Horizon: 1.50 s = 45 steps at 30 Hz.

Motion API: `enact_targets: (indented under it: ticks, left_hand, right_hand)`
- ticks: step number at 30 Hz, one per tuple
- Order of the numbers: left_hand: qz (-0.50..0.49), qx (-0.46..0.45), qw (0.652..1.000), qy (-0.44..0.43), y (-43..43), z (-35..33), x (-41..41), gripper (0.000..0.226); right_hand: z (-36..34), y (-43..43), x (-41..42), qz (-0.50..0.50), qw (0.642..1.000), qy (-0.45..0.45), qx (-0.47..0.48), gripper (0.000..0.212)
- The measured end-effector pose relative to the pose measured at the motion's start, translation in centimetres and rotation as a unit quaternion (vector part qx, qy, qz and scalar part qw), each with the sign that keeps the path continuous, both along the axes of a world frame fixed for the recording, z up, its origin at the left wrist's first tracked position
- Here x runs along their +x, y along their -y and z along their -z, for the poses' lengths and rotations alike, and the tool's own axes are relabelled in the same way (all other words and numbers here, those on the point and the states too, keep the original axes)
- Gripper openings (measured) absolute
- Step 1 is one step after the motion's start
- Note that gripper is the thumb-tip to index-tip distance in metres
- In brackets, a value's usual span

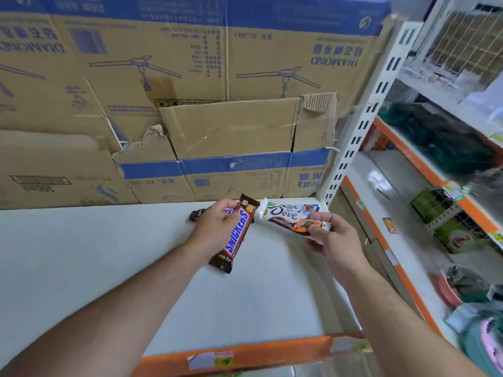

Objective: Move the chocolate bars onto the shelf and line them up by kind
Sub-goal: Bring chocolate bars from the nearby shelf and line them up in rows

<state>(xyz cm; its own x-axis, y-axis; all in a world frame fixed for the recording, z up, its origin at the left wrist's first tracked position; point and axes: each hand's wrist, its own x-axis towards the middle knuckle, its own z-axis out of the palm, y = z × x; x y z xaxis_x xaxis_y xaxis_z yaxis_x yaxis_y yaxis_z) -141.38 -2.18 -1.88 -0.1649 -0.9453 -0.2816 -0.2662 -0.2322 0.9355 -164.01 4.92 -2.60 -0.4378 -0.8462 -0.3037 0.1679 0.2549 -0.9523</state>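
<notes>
Left hand (215, 227) grips Snickers bars (237, 235), right hand (336, 242) pinches Dove bars (285, 216), side by side over the shelf (81, 254).

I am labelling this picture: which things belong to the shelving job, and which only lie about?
Job: Snickers bars in left hand; Dove bars in right hand; white shelf.
Lying about: cardboard boxes; side-shelf goods.

Bare left hand (215, 229), bare right hand (336, 242), both forearms bare
</notes>
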Motion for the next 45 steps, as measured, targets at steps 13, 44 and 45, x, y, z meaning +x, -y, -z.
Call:
enact_targets:
  ticks: [13,44,45]
  left_hand:
    - [0.134,-0.026,0.980,0.144,0.3,-0.6,-1.3,0.041]
    - [0.201,-0.234,0.894,0.326,1.0,0.6,2.7,0.038]
    - [0.220,-0.239,0.873,0.364,1.0,0.7,2.8,0.038]
  right_hand:
    - [2.0,4.2,-3.4,-0.012,0.963,-0.259,0.069,0.019]
    - [6.3,-0.8,2.7,-0.070,0.707,-0.703,-0.020,0.022]
    - [6.3,-0.8,2.7,-0.071,0.707,-0.703,-0.021,0.022]
